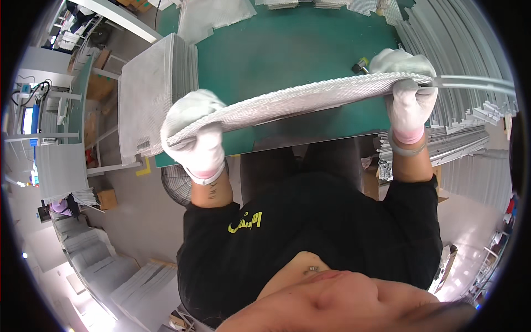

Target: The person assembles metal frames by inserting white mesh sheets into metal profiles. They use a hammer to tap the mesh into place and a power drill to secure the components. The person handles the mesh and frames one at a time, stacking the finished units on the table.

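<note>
Leftmost, a tall stack of grey mesh sheets (148, 94) stands on the green table (287, 50). Next, the white-gloved left hand (196, 135) clamps one end of a long silvery mesh panel (298, 99), held above the table's near edge. Its other end is clasped by the white-gloved right hand (406, 91), beside silver metal rails (464, 44).

Silver-grey fine-mesh panel (310, 99), white gloves with pink cuffs on left hand (196, 135) and right hand (406, 88), dark green table (287, 50), black shirt (310, 232) with yellow print
</note>
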### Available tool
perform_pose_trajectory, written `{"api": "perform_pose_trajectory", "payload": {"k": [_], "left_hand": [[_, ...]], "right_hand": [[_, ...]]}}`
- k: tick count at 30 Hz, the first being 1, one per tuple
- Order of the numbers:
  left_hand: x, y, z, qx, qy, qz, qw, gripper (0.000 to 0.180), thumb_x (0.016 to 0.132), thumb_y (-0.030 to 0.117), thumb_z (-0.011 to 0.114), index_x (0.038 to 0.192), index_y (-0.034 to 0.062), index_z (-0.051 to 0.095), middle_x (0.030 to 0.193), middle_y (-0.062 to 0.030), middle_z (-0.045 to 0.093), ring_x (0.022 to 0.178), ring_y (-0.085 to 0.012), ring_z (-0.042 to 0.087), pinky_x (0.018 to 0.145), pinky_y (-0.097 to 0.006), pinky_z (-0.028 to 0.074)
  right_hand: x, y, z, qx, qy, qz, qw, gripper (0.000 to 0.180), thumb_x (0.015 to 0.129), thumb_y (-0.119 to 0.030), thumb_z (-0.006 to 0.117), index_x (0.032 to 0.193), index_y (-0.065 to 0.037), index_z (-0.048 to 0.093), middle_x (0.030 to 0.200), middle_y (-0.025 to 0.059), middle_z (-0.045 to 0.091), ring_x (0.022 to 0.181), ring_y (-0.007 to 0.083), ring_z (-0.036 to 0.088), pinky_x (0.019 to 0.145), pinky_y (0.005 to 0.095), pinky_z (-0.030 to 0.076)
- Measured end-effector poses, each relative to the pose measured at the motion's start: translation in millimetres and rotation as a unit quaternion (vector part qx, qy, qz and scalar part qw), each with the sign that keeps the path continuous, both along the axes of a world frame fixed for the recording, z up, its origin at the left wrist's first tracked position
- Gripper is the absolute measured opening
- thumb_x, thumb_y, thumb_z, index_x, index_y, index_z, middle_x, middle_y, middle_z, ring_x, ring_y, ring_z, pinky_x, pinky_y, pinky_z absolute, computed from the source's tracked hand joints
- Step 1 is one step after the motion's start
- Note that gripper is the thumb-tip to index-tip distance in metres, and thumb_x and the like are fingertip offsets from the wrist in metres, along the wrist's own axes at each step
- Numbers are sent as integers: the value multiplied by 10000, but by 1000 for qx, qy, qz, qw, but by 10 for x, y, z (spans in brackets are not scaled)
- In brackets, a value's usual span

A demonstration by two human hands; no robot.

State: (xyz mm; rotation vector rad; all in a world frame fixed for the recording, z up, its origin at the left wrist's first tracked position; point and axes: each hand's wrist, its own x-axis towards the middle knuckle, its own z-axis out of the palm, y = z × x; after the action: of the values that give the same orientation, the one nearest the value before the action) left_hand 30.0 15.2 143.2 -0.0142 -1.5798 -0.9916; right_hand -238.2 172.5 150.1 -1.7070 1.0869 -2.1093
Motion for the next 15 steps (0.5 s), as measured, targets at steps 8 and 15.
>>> {"api": "perform_pose_trajectory", "payload": {"k": [8, 15], "left_hand": [[73, 190, -94, -109, -10, -67, 992, 292, 1001, 296, 590, 879, 34, 630, 753, -137, 658, 609, -236, 608, 532, -355, 479], [342, 338, -377, -173, -258, -343, 887, 288, 917, 295, 576, 997, 73, 741, 1084, -111, 698, 965, -320, 683, 797, -431, 549]], "right_hand": [[34, 206, -265, -52, -12, 42, 998, 229, 970, -229, 662, 904, -21, 590, 794, 117, 663, 705, 248, 613, 590, 358, 497], [25, 860, -519, -53, 201, 186, 960, 223, 921, -188, 619, 1046, -4, 600, 963, 164, 669, 811, 254, 635, 624, 398, 523]]}}
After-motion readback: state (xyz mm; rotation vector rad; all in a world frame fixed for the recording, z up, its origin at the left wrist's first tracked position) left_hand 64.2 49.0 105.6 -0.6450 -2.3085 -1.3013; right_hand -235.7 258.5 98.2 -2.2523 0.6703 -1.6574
